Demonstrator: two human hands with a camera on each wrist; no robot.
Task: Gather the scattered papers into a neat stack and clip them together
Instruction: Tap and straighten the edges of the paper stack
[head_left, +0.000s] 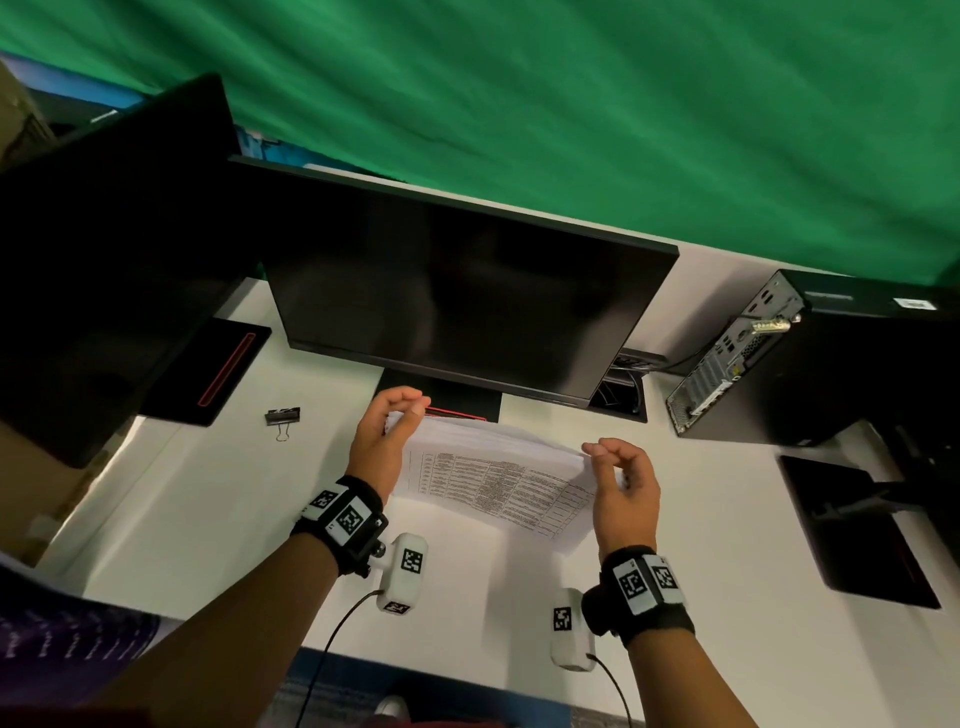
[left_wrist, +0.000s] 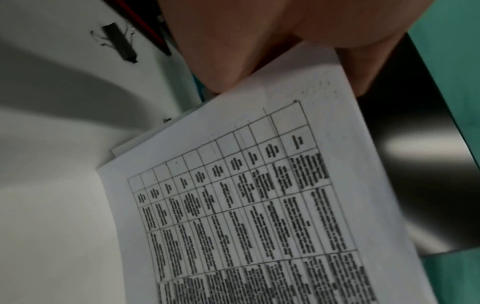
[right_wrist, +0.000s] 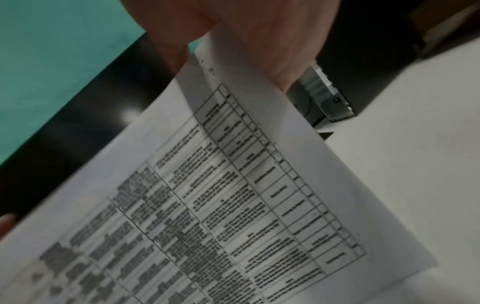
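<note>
Head view, papers (head_left: 488, 480) btwn 2 hands, left hand (head_left: 387, 441) & right hand (head_left: 621, 486) pinching edges

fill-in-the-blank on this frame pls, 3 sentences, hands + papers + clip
1. Both hands hold the stack of papers by its ____ edges.
2. The binder clip lies on the desk to the ____ of the left hand.
3. The top sheet, held on one side by the right hand, is printed with a ____.

Missing: side; left; table
</note>
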